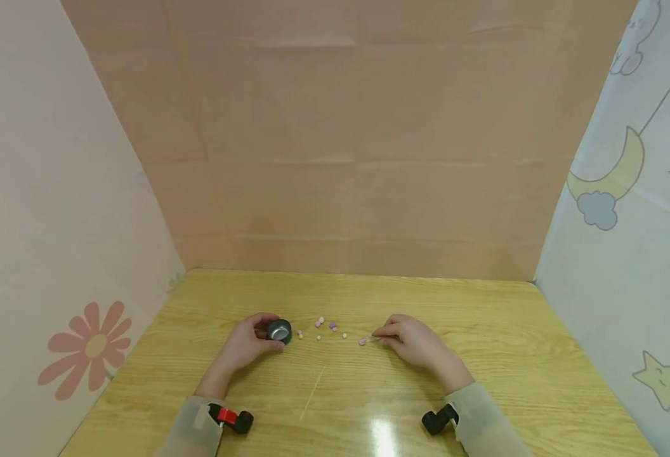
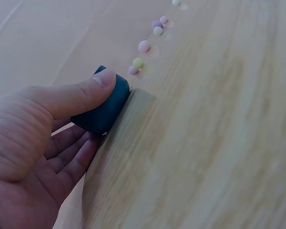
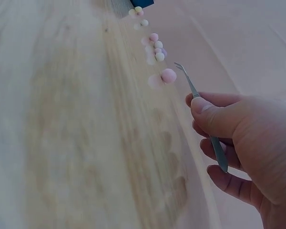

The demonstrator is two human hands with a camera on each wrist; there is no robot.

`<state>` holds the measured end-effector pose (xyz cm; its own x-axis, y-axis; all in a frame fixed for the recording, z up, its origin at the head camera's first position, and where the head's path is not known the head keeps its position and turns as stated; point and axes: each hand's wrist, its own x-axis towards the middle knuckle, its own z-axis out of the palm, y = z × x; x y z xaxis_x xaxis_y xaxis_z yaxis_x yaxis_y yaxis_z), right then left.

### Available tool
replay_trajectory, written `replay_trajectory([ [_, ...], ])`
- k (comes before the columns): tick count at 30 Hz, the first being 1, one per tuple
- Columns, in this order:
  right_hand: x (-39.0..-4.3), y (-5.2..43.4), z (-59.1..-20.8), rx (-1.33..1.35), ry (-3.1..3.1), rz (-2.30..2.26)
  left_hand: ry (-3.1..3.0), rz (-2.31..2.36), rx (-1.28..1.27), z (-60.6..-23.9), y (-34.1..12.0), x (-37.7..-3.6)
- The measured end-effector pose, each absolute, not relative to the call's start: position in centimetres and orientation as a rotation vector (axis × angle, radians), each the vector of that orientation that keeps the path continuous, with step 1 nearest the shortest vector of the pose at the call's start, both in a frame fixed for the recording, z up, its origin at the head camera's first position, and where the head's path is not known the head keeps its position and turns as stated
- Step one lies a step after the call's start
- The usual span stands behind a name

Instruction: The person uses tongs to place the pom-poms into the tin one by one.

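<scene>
The left hand (image 1: 249, 343) grips a small dark cup (image 1: 279, 331) on the table (image 1: 483, 355), thumb curled over it. The right hand (image 1: 417, 343) pinches tweezers (image 3: 200, 107), tips just beside a pink bead (image 3: 168, 75). No writing is legible anywhere.
</scene>
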<state>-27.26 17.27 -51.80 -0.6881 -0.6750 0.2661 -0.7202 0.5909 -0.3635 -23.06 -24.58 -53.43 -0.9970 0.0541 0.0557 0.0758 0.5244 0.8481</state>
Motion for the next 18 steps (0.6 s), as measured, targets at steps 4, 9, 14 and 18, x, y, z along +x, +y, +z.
replay_trajectory([
  [4,-27.21,17.31,-51.70,1.189,-2.700,0.693,-2.722,-1.527,-0.120,-53.40,-24.57,-23.04],
  [9,-27.20,17.50,-51.75,1.184,-2.681,0.689,-2.725,-1.534,-0.121,-53.26,-24.55,-22.89],
  [14,-27.25,17.57,-51.74,1.165,-2.687,0.678,-2.726,-1.518,-0.128,-53.14,-24.59,-22.74],
  [18,-27.33,17.61,-51.63,1.157,-2.722,0.677,-2.725,-1.507,-0.142,-52.99,-24.60,-22.64],
])
